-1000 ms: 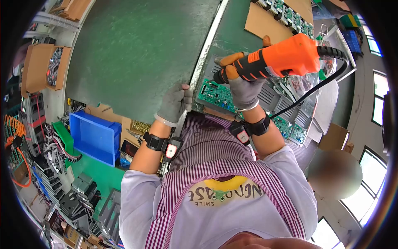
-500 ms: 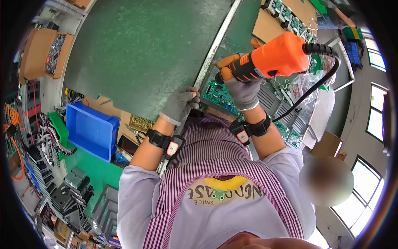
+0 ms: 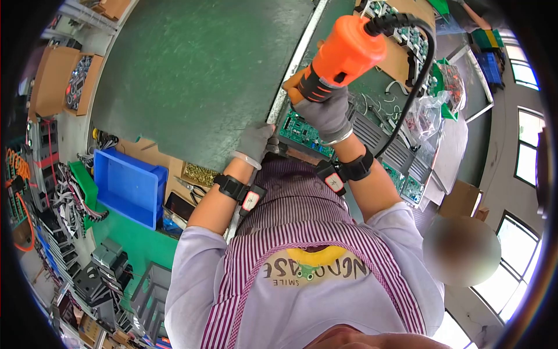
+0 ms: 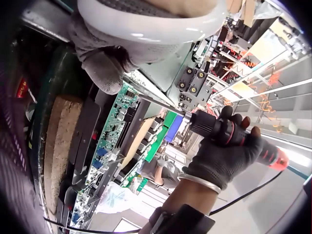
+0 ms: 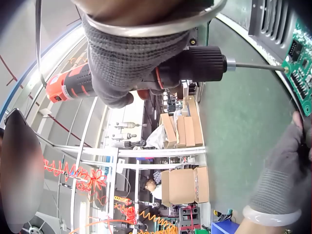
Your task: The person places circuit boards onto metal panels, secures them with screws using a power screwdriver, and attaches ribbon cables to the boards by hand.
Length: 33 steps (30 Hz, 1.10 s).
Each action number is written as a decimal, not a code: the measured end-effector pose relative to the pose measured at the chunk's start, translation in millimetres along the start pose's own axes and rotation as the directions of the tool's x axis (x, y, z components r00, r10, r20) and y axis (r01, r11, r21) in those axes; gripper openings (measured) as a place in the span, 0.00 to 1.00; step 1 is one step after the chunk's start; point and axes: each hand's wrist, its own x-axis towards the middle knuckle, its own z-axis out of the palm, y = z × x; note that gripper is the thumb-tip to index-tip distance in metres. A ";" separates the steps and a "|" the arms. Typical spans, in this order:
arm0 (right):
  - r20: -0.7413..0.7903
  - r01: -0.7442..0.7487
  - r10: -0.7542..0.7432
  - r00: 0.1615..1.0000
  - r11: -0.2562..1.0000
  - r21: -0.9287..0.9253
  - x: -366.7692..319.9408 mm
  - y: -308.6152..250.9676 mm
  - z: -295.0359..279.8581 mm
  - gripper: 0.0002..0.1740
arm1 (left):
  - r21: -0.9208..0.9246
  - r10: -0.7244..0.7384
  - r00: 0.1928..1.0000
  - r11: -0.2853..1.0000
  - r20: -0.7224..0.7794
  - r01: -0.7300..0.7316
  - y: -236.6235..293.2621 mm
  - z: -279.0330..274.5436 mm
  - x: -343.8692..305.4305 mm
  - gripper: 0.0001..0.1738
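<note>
My gloved right hand (image 3: 326,111) grips an orange and black electric screwdriver (image 3: 350,51), its cord looping off to the right. In the right wrist view the screwdriver's long bit (image 5: 258,66) reaches the corner of a green circuit board (image 5: 298,66). This board lies in a dark finned metal housing (image 3: 369,129). At the near left corner of the board is my gloved left hand (image 3: 256,142), its fingertips right at the edge; what lies between them is hidden, so I cannot tell whether it holds anything.
A green work surface (image 3: 192,75) spreads to the left behind a metal rail (image 3: 302,46). Near my left arm are a blue bin (image 3: 128,189), small brass parts (image 3: 199,174) and a phone (image 3: 179,203). More board assemblies lie on cardboard (image 3: 395,55) at the back right.
My right hand has swung the screwdriver leftward and tipped it more upright over the board's corner. The left hand has moved slightly, with its fingertips now down at the board's edge.
</note>
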 end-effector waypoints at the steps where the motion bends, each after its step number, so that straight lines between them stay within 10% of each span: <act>1: -0.002 -0.018 0.018 1.000 0.999 0.027 0.2 -1.7 0.7 0.24 | 0.019 -0.013 1.000 1.000 -0.009 0.013 -0.7 0.3 0.6 0.09; 12: -0.188 -0.061 0.092 0.978 0.984 0.167 0.3 5.4 3.4 0.25 | -0.114 0.019 0.994 0.993 0.111 -0.006 -16.3 -11.6 12.5 0.10; 17: -0.019 0.035 -0.039 0.999 0.984 -0.177 -7.1 4.1 0.1 0.20 | -0.138 -0.016 0.998 0.990 0.064 0.025 -9.6 -4.9 4.5 0.06; 33: -0.234 0.022 0.050 0.971 0.955 0.295 -23.3 -20.5 -8.1 0.04 | -0.220 0.048 0.982 0.976 0.185 -0.006 0.5 -4.1 -7.6 0.09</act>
